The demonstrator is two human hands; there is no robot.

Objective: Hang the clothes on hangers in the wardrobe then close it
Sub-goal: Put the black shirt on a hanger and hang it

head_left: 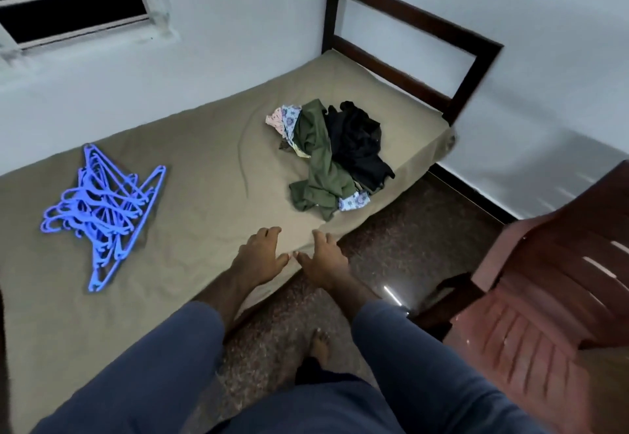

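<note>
Hands (260,258) (321,260) spread over bed (204,147) edge; clothes (320,168), hangers (98,208) apart.

both arms stretched forward, left hand (260,256) and right hand (323,260) side by side, fingers relaxed, empty

The bed (204,147) is covered in plain khaki and its headboard (408,14) is dark brown. On the bed, the hangers (102,208) are bright blue-violet, and beside a dark green garment (320,168) and a black garment (360,140) lies a flowered cloth (287,117) in pale blue, white and pink. Beside the bed, the floor (408,229) is speckled brown and the chair (544,280) is reddish brown.
</note>
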